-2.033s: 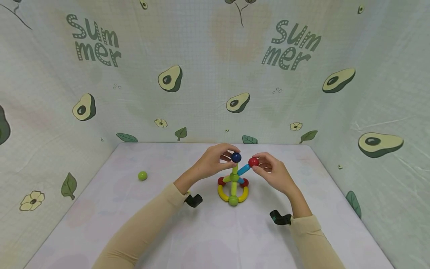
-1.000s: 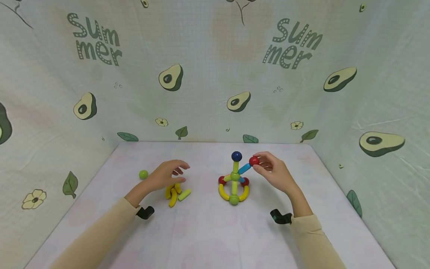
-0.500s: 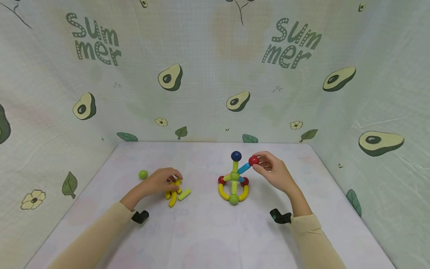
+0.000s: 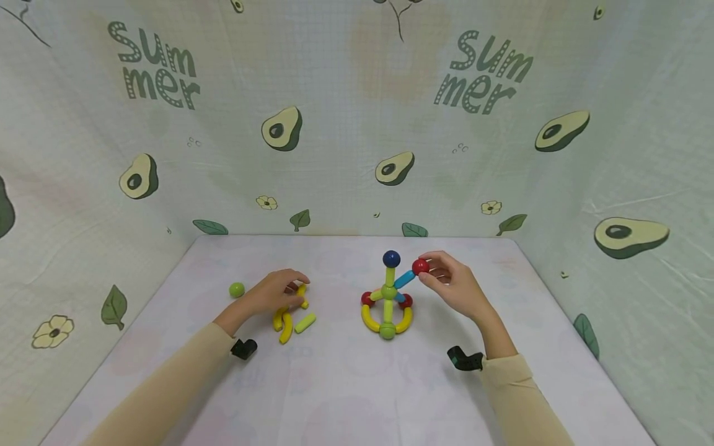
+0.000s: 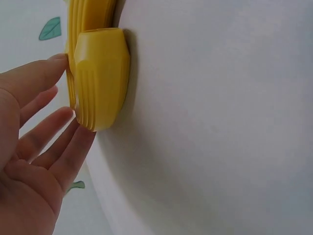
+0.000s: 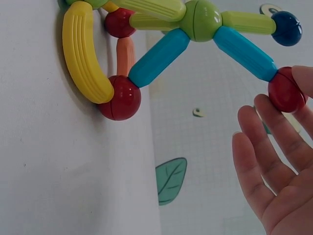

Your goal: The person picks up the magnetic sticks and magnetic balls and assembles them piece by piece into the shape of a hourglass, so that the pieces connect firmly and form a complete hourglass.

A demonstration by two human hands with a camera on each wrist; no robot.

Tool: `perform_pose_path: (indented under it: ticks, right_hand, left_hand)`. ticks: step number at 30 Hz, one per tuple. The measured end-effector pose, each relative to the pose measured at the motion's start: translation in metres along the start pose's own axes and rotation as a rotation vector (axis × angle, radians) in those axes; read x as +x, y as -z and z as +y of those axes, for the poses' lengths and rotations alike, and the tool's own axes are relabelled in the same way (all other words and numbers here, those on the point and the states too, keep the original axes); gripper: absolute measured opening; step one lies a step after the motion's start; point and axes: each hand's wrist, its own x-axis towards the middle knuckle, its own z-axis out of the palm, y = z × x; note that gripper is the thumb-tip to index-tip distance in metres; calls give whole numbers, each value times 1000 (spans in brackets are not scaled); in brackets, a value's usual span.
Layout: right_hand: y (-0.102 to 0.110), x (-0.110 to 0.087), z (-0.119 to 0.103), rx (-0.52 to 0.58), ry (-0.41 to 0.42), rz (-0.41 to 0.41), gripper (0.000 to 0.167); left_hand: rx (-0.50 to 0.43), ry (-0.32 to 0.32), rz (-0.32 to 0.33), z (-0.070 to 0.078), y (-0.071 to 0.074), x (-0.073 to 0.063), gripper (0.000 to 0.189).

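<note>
In the head view, my left hand [image 4: 277, 291], at left of centre, pinches a curved yellow stick [image 4: 303, 296] between thumb and fingertips. Beneath that hand lie more curved yellow sticks [image 4: 286, 328] and a straight light-green stick [image 4: 305, 323]. The left wrist view shows a yellow stick [image 5: 102, 78] up close, overlapping the fingertips. My right hand [image 4: 450, 282] holds a red ball [image 4: 421, 267] at the upper end of a blue stick [image 4: 405, 279]. That stick joins a standing build of balls and sticks, with a green hub ball [image 6: 200, 19] and a dark blue ball [image 4: 392, 259] on top.
A loose green ball [image 4: 237, 290] sits on the table [image 4: 346, 396] left of my left hand. The build rests on a ring of yellow curves [image 6: 85, 54] and red balls [image 6: 121, 97]. A patterned cloth [image 4: 334, 74] hangs behind and at both sides.
My left hand has left the dark blue ball, moved left to the yellow sticks, and taken one, shifting it slightly back and right. The right hand has stayed at the red ball.
</note>
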Motion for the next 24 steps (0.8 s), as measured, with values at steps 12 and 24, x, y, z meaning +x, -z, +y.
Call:
perform_pose_path:
  ticks: [12, 24]
  right_hand:
    - [0, -1, -1, 4, 2, 2, 37]
    - [1, -1, -1, -3, -5, -2, 39]
  left_hand:
    - [-87, -10, -62, 1, -7, 18, 46]
    - [20, 12, -38, 7, -11, 23, 39]
